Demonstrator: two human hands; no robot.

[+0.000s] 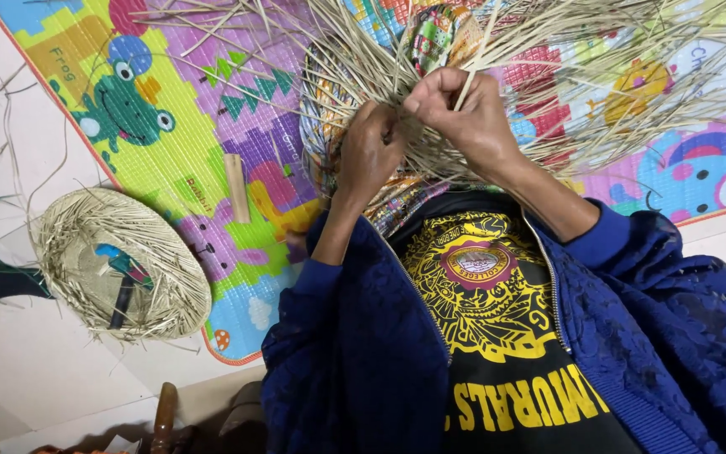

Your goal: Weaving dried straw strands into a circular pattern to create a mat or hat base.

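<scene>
— Two hands at the half-woven straw piece (pixel 430 101): left hand (pixel 369 151) clenched on its weave, right hand (pixel 464 113) pinching one strand.

— Edges?

— Loose strands fan over the play mat (pixel 170 160); finished woven disc (pixel 119 265) lies well apart, straddling the mat's border.

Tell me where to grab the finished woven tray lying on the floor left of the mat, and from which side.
Take the round woven tray by its rim on the near-left edge, coming from the bare floor. It lies flat, open side up; the rim is the only raised edge. Loose straw ends bristle across the inside and a dark tool lies there, so a grip from above looks poor.
</scene>
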